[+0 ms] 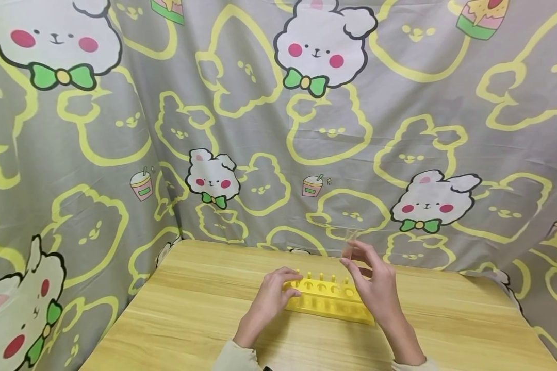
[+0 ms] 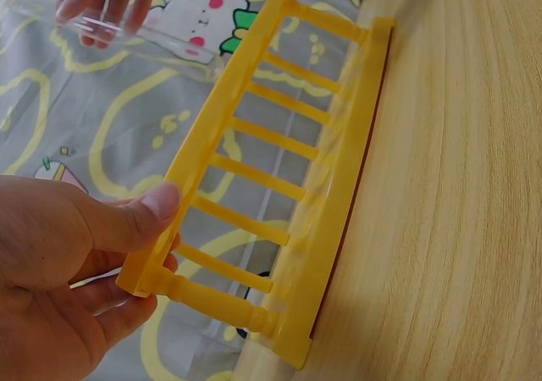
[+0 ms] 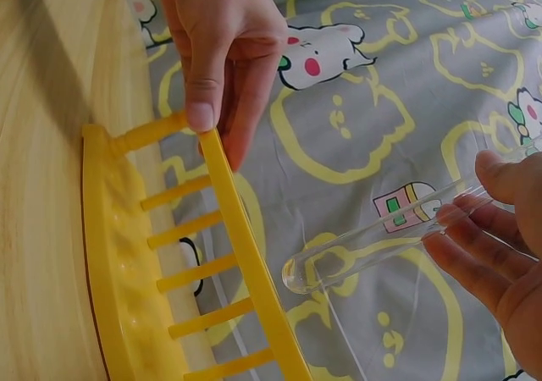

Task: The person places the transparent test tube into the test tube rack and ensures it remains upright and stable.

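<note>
A yellow test tube rack [image 1: 327, 306] stands on the wooden table, with a row of round holes in its top plate and thin pegs along the back. My left hand [image 1: 271, 293] grips the rack's left end; in the left wrist view its thumb lies on the top plate [image 2: 216, 129] and its fingers are beneath. Above the rack's right part, my right hand [image 1: 376, 283] holds a clear test tube [image 3: 364, 250] between thumb and fingers. The tube's rounded closed end points down toward the rack, apart from the top plate in the right wrist view.
The light wooden tabletop [image 1: 190, 304] spreads around the rack on both sides. Close behind the table's back edge hangs a grey curtain [image 1: 260, 129] printed with yellow outlines and white cartoon animals; it also runs along the left and right sides.
</note>
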A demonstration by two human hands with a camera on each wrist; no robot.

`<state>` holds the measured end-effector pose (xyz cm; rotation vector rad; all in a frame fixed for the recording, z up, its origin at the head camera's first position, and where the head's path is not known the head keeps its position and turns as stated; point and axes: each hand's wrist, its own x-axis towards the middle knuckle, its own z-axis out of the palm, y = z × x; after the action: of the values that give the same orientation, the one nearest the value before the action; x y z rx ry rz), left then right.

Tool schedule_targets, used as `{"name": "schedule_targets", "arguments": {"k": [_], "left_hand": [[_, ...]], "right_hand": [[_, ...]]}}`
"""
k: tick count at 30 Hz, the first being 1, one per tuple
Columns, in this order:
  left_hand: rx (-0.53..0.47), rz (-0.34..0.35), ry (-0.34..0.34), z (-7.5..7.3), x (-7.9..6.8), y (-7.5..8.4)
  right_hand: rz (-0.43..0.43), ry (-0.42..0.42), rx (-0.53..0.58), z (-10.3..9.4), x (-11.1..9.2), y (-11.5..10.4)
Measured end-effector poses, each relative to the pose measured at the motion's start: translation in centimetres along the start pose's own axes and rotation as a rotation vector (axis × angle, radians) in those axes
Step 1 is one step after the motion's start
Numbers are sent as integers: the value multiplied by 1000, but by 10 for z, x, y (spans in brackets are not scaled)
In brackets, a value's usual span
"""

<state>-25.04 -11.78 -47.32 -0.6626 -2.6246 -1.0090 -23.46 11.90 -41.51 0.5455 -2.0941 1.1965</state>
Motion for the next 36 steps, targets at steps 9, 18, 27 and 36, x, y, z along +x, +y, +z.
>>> {"name": "schedule_targets", "arguments": {"k": [9, 18, 27, 36], "left_hand": [[-3, 5, -2, 0, 0, 0], [5, 13, 2, 0, 0, -1], [-1, -6, -11, -1, -1, 0], [3, -1, -7, 0, -1, -1]], "right_hand": [[-6, 1, 1, 3, 1, -1], [-10, 4, 3, 7, 2, -2], [-31, -1, 20, 11, 2, -1], [-44, 3, 28, 14, 2, -3]]}}
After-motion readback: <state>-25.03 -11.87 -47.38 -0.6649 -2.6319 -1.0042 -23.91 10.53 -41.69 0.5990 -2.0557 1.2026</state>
